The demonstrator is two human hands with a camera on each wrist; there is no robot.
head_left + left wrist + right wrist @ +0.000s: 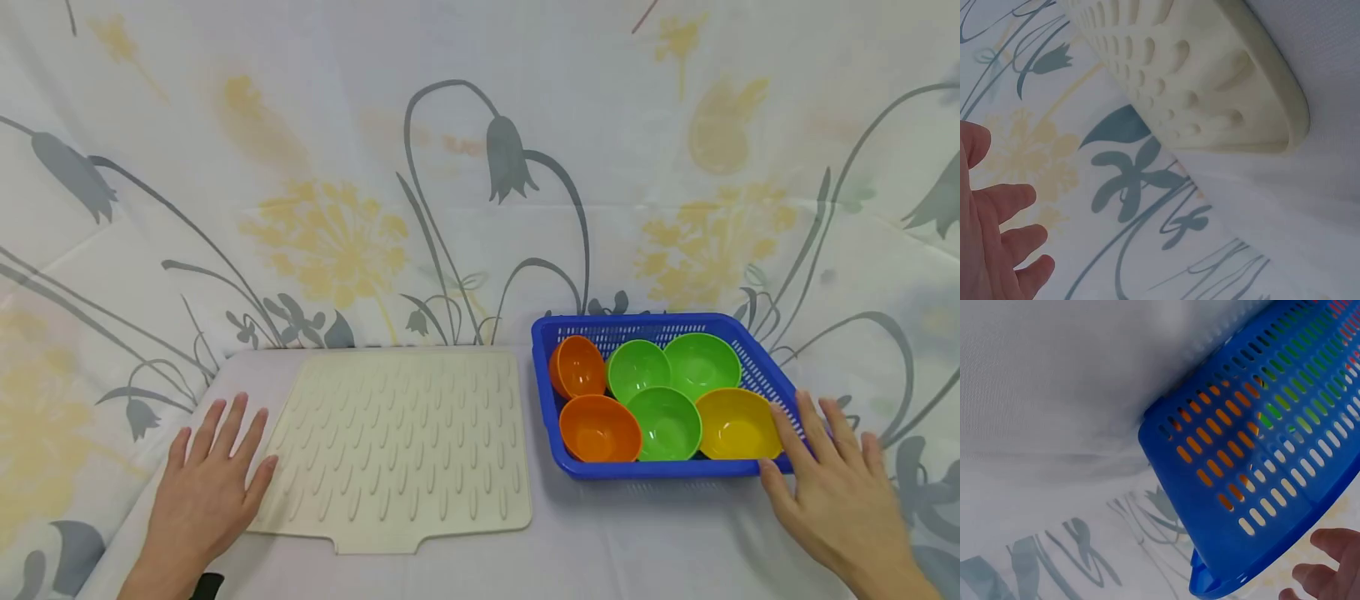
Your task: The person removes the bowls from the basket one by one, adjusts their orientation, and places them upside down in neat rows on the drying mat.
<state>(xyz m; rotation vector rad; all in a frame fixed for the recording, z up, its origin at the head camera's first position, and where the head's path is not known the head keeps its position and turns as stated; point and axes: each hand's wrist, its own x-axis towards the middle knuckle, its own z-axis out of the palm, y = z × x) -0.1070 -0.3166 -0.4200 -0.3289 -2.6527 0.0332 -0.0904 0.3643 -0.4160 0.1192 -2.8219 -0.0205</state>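
My left hand (213,479) is spread with straight fingers beside the left edge of a cream ridged draining mat (405,442), holding nothing. In the left wrist view the mat's raised rim (1291,119) shows apart from the fingers (1019,244). At the right, my right hand (840,483) has its fingers extended over the near right corner of a blue slotted plastic basket (675,471). Inside the basket lie orange bowls (600,429), green bowls (702,367) and a yellow bowl (738,425). The right wrist view shows the basket's slotted side (1241,469) with fingertips (1335,544) near its rim.
A white cloth (600,550) covers the table under the mat and basket. Behind them hangs a floral-printed cloth (480,167) with grey and yellow flowers. The mat and basket stand side by side with a narrow gap. A black band (207,586) sits at the left wrist.
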